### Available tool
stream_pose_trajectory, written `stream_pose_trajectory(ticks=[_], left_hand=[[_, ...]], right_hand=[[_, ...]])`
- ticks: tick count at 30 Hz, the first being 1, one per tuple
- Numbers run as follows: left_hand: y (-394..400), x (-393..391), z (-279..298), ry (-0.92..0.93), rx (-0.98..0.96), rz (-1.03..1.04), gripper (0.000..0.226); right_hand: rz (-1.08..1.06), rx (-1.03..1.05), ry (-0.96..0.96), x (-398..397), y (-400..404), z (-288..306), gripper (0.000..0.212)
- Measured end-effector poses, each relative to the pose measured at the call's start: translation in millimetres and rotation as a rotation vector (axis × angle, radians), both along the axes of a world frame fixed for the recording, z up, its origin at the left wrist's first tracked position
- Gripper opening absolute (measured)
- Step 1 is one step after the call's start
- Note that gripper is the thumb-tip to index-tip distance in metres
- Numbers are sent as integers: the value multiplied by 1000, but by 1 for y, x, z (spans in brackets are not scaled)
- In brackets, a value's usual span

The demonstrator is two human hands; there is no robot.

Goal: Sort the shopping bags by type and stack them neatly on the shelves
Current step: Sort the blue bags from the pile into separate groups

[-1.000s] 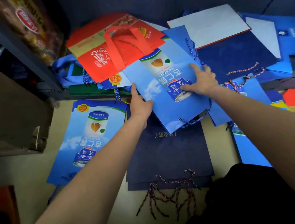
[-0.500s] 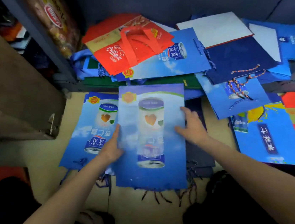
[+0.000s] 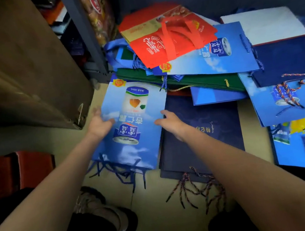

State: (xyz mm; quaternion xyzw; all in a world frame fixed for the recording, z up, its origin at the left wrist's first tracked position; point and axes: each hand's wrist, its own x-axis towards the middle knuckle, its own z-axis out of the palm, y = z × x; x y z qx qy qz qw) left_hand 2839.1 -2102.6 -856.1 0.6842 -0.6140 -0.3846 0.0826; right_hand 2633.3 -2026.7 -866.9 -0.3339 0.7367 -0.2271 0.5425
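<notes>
A light-blue bag printed with a can (image 3: 129, 122) lies flat on the floor, its cord handles toward me. My left hand (image 3: 98, 123) rests at its left edge with fingers spread. At the bag's right edge my right hand (image 3: 169, 122) touches it with relaxed fingers. A stack of navy bags (image 3: 204, 134) lies just to the right of it. Behind is a mixed heap: a red bag (image 3: 154, 46) on top, another light-blue can bag (image 3: 208, 58), green bags (image 3: 191, 80), and more blue bags (image 3: 288, 104) at the right.
A large brown cardboard box (image 3: 19, 74) stands on the left beside a grey shelf post (image 3: 84, 37). A red object (image 3: 31, 168) sits low on the left. My sandalled foot (image 3: 106, 218) is on the beige floor below the bags.
Both hands pulled the light-blue can bag off the heap, swung it left and laid it flat on the matching bag on the floor. The fingers have loosened at its edges.
</notes>
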Motion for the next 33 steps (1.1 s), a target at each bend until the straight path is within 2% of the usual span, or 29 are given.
stream_pose_trajectory(ticks=[3,6,11,14,16,18,20,22,25,29,33], left_hand=[[-9,-16,2,-78,-86,-174,65],[-11,-45,3,-40,-170,-246,62],[-18,-100,16,159,-211,-161,60],[-25,-132,25,409,-118,-42,60],[-29,-153,30,550,-70,14,57],[-29,-169,33,589,-31,30,51],[-27,-176,31,540,-30,-4,50],[-23,-173,30,480,-46,-79,53],[-21,-166,30,441,-63,-155,60],[-20,-162,38,432,21,-121,62],[-1,-173,47,460,-3,-115,56]], right_hand=[[-59,-27,103,-13,-5,0,47],[-264,-166,101,-47,-8,14,33],[-496,-317,123,-112,-18,39,33],[-801,-335,-141,-137,-25,44,40],[-911,-345,-322,-143,-28,46,47],[-1000,-390,-453,-142,-35,48,51],[-1143,-431,-483,-140,-46,52,41],[-1255,-448,-390,-143,-55,59,26],[-1189,-452,-106,-154,-58,68,29],[-1202,-441,273,-188,-30,91,29],[-1065,-442,450,-238,19,124,51]])
